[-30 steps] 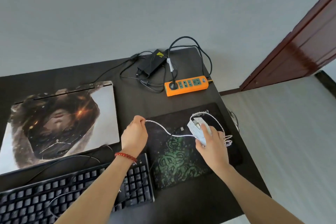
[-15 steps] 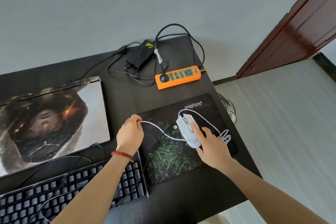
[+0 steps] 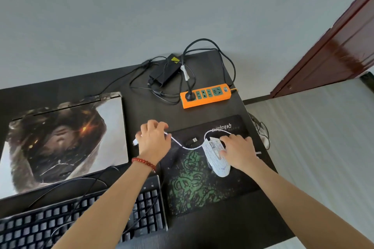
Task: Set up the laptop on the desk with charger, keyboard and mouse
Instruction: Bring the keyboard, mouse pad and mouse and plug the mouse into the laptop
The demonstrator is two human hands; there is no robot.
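Our left fingers (image 3: 159,127) pinch the white mouse cable (image 3: 178,143), its plug end (image 3: 135,142) pointing left toward the closed laptop (image 3: 60,137), just beside its right edge. Our right hand (image 3: 238,151) rests curled over the mouse (image 3: 216,157) on the mousepad (image 3: 194,188). A loose black USB plug (image 3: 192,140) lies under the cable. The keyboard (image 3: 81,218) sits nearer us on the surface (image 3: 222,232).

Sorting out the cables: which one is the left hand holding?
The white braided mouse cable, pinched in the left hand; it runs to the white mouse. The black cables lie untouched.
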